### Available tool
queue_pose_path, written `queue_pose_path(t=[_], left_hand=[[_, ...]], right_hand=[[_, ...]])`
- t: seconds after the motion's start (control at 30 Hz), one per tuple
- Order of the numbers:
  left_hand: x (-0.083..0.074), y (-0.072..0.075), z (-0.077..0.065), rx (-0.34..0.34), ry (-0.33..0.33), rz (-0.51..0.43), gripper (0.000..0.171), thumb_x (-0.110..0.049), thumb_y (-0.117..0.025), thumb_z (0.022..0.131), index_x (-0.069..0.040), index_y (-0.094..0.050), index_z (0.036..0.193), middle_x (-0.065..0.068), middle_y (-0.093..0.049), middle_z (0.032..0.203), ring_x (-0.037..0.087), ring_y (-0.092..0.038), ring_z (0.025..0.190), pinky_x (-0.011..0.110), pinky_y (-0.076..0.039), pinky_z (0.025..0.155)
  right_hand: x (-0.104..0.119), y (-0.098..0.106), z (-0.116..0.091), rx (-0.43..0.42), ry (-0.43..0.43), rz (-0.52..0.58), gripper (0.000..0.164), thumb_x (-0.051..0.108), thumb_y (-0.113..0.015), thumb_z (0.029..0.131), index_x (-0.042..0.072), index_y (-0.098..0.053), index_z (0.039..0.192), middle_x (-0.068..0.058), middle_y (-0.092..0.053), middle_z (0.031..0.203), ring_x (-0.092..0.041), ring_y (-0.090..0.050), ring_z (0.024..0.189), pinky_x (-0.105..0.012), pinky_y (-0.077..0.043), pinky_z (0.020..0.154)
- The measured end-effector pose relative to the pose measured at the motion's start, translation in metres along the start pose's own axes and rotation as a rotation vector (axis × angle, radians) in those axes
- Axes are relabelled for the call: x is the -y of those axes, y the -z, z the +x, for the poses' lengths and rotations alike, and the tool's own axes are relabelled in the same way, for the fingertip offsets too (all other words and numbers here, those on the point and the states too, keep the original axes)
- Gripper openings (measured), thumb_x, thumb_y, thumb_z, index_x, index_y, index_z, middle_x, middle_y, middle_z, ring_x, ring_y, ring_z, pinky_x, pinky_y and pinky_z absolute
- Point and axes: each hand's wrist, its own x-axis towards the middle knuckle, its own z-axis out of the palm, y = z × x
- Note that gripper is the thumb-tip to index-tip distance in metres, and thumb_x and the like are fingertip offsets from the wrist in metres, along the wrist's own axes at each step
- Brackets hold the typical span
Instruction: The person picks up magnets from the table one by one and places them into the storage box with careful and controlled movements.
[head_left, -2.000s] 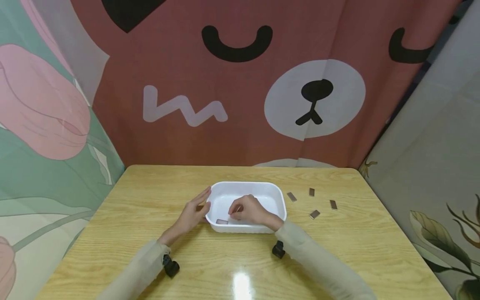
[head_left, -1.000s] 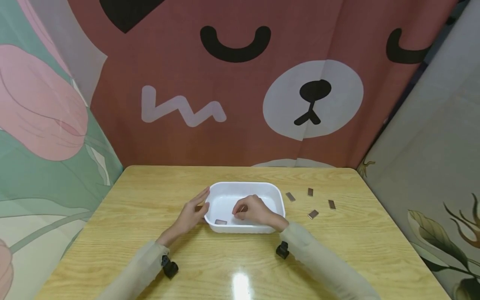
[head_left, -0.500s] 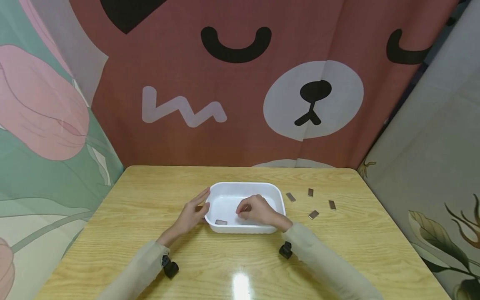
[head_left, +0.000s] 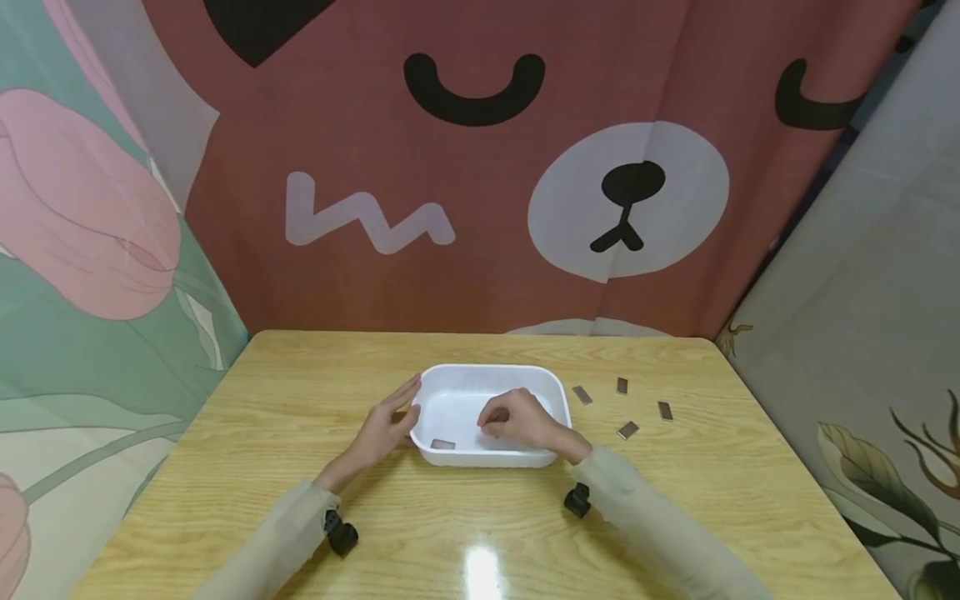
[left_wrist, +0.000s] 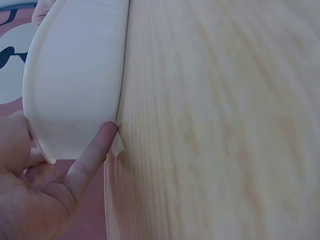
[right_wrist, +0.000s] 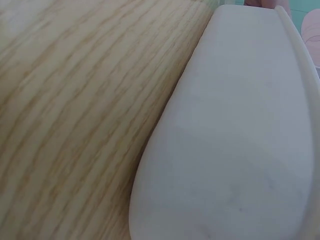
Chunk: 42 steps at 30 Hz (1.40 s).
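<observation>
The left hand (head_left: pixel 381 432), thumb spread from rather straight fingers, rests against the left end of the white tray (head_left: pixel 487 459), probably so that it does not slide on the table (head_left: pixel 420 517). Inside, one small flat piece (head_left: pixel 443 444) lies near the front left corner, while the right hand (head_left: pixel 521 419) holds its fingers curled together over the tray (whether they pinch something, I cannot tell). Four loose pieces (head_left: pixel 627 430) lie outside, to the right.

Wood-grain table (head_left: pixel 420 517). On it: white tub (head_left: pixel 487 459), four small brownish pieces (head_left: pixel 627 430) scattered right of tub.
</observation>
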Motion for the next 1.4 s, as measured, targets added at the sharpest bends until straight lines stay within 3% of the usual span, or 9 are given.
queue_pose_path(t=[0.67,1.4], left_hand=[[0.002,0.0,0.002,0.008,-0.012,-0.024,0.052,0.002,-0.05,0.102,0.008,-0.029,0.15,0.022,-0.017,0.161,0.054,-0.058,0.11,0.031,-0.064,0.066],[0.001,0.0,0.001,0.01,0.021,-0.033,0.052,0.001,-0.049,0.103,0.007,-0.029,0.151,0.018,-0.017,0.162,0.05,-0.06,0.108,0.033,-0.065,0.067]], right_hand=[[-0.006,0.004,-0.002,0.002,-0.007,-0.032,0.004,0.006,-0.075,0.088,0.004,-0.078,0.09,-0.001,-0.074,0.086,-0.002,-0.065,0.074,-0.019,-0.058,0.068],[-0.006,0.011,-0.008,-0.006,-0.005,-0.027,0.004,0.004,-0.075,0.088,0.003,-0.078,0.091,0.0,-0.075,0.087,-0.002,-0.064,0.073,-0.019,-0.058,0.066]])
